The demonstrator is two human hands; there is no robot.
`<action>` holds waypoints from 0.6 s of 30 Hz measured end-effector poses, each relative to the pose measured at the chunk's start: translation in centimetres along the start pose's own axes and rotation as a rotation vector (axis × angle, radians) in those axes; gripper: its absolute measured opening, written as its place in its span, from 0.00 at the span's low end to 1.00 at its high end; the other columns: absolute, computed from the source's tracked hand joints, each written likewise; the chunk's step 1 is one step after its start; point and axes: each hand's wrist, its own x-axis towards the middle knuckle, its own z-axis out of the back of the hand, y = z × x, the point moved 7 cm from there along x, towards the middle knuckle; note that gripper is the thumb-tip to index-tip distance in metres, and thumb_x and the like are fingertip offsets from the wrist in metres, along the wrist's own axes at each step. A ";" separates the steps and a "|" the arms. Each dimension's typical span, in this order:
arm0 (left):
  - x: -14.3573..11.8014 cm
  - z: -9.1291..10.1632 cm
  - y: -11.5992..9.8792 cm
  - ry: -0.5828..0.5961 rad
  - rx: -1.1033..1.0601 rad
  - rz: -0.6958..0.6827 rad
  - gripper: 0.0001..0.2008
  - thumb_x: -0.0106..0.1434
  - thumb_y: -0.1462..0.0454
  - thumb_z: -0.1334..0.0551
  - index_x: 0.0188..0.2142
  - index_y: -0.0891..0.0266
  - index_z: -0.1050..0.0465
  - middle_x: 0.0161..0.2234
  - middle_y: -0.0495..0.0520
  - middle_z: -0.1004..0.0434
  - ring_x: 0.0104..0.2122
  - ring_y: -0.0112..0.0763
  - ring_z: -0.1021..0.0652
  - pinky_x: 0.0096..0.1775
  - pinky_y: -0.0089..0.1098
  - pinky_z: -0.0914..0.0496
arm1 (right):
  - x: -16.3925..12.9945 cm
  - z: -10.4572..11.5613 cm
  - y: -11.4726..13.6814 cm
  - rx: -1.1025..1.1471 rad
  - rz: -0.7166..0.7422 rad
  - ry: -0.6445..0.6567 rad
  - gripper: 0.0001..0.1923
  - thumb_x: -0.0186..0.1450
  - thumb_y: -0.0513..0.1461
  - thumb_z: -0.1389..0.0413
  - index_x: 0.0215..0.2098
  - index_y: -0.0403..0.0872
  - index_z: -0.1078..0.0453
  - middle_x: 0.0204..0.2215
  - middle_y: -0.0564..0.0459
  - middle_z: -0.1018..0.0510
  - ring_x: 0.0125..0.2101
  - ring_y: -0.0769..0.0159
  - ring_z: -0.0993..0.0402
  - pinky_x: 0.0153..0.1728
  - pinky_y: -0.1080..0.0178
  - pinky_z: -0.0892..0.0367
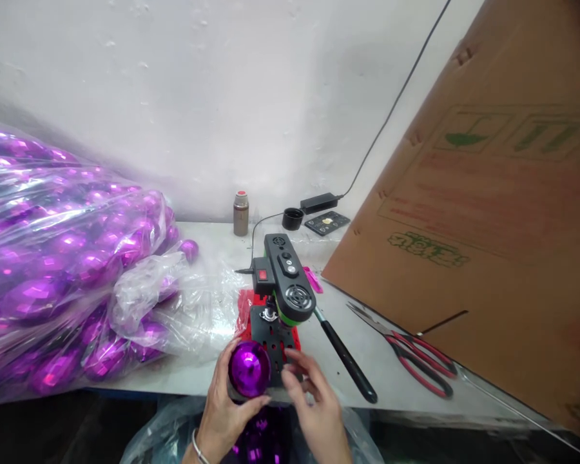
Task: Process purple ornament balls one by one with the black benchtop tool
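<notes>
My left hand (226, 393) is wrapped round a shiny purple ball ornament (249, 368), with the thumb below it. Just right of the ball, my right hand (314, 401) has its fingers loosely bent and apart, and I make out nothing between them. Both hands are at the table's front edge, before a small black bench machine (290, 277) with a red switch, a perforated black plate (267, 330), a red base and a long black-handled lever (348, 361). Beneath the hands, more purple balls (258, 444) lie in a clear plastic bag (164, 435).
A large clear bag of purple balls (67, 258) fills the left side. Red-handled scissors (410, 354) lie right, beside a big cardboard box (488, 212). Behind the machine are a small bottle (240, 214), a black cup (292, 219), a power adapter (319, 203) and a phone-like slab (327, 223).
</notes>
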 end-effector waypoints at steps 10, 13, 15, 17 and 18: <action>-4.0 -3.3 0.8 0.342 -0.637 0.339 0.44 0.59 0.47 0.23 0.70 0.56 0.32 0.67 0.65 0.28 0.68 0.60 0.30 0.69 0.51 0.34 | -3.4 -2.6 -1.6 0.141 -0.269 0.546 0.51 0.59 0.64 0.33 0.72 0.51 0.35 0.67 0.39 0.27 0.59 0.45 0.21 0.64 0.45 0.30; -4.4 -3.6 0.6 0.364 -0.713 0.390 0.43 0.59 0.46 0.23 0.70 0.51 0.32 0.68 0.62 0.28 0.69 0.58 0.30 0.70 0.51 0.36 | -3.4 -2.0 -1.6 0.099 -0.297 0.494 0.48 0.60 0.61 0.33 0.72 0.51 0.33 0.68 0.40 0.27 0.63 0.45 0.24 0.67 0.44 0.35; -4.5 -3.7 0.7 0.378 -0.743 0.440 0.42 0.60 0.46 0.24 0.70 0.50 0.31 0.67 0.61 0.27 0.68 0.58 0.29 0.70 0.52 0.36 | -3.4 -2.2 -1.5 0.109 -0.308 0.464 0.47 0.60 0.60 0.32 0.71 0.50 0.33 0.67 0.40 0.27 0.64 0.45 0.25 0.68 0.45 0.35; -4.4 -3.7 1.1 0.372 -0.743 0.495 0.39 0.62 0.44 0.25 0.68 0.48 0.29 0.68 0.60 0.27 0.68 0.58 0.29 0.70 0.54 0.36 | -3.4 -2.8 -1.5 0.121 -0.307 0.436 0.47 0.59 0.60 0.32 0.70 0.50 0.31 0.66 0.40 0.25 0.64 0.45 0.26 0.68 0.46 0.34; -4.2 -3.6 1.3 0.355 -0.724 0.511 0.37 0.62 0.42 0.26 0.67 0.48 0.27 0.68 0.59 0.28 0.68 0.58 0.29 0.70 0.54 0.36 | -3.5 -3.1 -1.6 0.127 -0.307 0.420 0.46 0.58 0.60 0.32 0.69 0.50 0.30 0.65 0.39 0.24 0.64 0.44 0.26 0.67 0.46 0.33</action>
